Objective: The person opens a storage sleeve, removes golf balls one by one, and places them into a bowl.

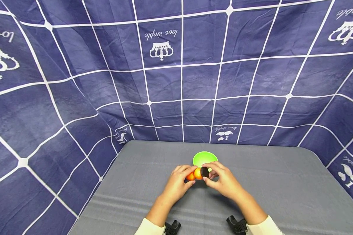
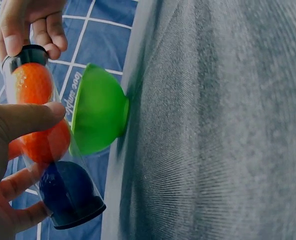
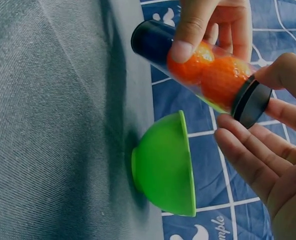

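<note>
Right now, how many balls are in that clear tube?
3, all in the tube: one orange ball beside the cap the right hand holds, a second orange ball in the middle, and a blue ball at the other end.

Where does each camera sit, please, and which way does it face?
Head: worn on the person's head, facing forward and down over the gray table towards the blue curtain; the left hand, right hand, forearms and sleeves show.
Left wrist: worn there, facing the clear tube; left fingers show near, right fingers beyond.
Right wrist: worn there, facing the tube's black cap; right fingers show near, left fingers beyond.
Shared: both wrist views show the tube and green bowl, sideways in the picture.
</note>
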Demonstrator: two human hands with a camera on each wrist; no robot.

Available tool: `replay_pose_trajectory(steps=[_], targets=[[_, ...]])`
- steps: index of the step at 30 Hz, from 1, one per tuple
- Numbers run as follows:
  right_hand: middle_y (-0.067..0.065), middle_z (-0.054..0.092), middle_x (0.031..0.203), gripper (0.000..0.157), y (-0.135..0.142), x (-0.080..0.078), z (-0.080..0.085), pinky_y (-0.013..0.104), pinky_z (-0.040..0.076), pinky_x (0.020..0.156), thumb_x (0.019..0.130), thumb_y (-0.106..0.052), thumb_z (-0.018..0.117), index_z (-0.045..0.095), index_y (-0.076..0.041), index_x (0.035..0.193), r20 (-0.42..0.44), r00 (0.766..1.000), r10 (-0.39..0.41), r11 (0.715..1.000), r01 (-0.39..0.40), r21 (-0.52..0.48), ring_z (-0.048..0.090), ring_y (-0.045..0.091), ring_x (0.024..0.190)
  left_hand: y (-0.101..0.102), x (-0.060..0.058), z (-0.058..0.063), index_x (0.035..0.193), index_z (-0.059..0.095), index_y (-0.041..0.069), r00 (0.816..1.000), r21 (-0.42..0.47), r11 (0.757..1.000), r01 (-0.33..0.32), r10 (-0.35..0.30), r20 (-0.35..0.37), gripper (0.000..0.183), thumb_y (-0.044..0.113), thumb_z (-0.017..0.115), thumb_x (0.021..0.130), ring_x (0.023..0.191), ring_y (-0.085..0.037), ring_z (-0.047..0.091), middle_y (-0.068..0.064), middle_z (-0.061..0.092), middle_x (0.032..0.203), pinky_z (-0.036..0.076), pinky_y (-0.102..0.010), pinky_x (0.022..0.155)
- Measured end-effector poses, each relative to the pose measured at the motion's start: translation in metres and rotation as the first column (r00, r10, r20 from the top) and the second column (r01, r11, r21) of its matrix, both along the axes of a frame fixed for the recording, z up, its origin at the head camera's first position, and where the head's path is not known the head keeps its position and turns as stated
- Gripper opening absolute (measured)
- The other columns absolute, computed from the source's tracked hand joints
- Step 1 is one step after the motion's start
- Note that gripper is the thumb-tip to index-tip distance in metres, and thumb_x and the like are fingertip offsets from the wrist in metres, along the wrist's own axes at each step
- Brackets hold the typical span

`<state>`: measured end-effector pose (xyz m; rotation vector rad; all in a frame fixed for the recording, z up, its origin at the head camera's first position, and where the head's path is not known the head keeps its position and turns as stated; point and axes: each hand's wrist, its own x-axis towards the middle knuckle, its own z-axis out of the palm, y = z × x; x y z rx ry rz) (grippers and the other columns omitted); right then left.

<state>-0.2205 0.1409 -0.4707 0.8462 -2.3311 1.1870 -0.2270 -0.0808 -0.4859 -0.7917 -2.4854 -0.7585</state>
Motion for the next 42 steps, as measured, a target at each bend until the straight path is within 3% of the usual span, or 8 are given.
replay_pose_trajectory(steps=[9,25,31,42], targets=[[0.005,0.071,0.108,0.043,0.005,0.0,0.003,0.024,0.061,0.071,0.078,-0.003,0.081,0.07,-0.003,0.119,0.037,0.999,0.023,1.0,-0.022,-0.015,0.065,0.001,0.075,0.0,0.0,0.0,0.13,0.068,0.022,1.0,0.008,1.0,0.025,-0.025,0.011,0.057,0.017,0.087,0.077,0.108,-0.02,0.064,0.001,0.071,0.117,0.052,-0.039,0.096],[0.005,0.068,0.113,0.046,0.004,-0.001,0.003,0.025,0.061,0.076,0.08,-0.002,0.081,0.067,-0.005,0.124,0.091,0.995,0.035,0.999,-0.031,-0.044,0.066,0.004,0.08,0.001,0.0,0.001,0.127,0.069,0.024,1.0,0.048,0.999,-0.003,0.003,0.012,0.057,0.015,0.089,0.074,0.104,-0.018,0.063,0.003,0.071,0.113,0.053,-0.036,0.092],[0.007,0.064,0.11,0.048,0.006,-0.002,0.004,0.027,0.061,0.077,0.079,0.0,0.082,0.065,-0.003,0.124,0.052,0.998,0.033,0.998,-0.03,-0.057,0.068,0.011,0.081,0.0,-0.001,-0.001,0.127,0.069,0.021,1.0,0.074,0.997,-0.025,0.024,0.018,0.057,0.015,0.089,0.075,0.105,-0.018,0.064,0.003,0.071,0.115,0.053,-0.037,0.093],[0.009,0.065,0.109,0.044,0.021,-0.01,-0.001,0.028,0.06,0.073,0.079,0.002,0.081,0.068,-0.002,0.121,-0.025,0.998,-0.063,0.997,0.062,-0.038,0.065,0.014,0.079,-0.006,-0.008,-0.005,0.127,0.069,0.018,0.999,0.189,0.981,-0.05,0.05,0.008,0.058,0.013,0.09,0.073,0.103,-0.022,0.066,-0.001,0.072,0.114,0.053,-0.04,0.093]])
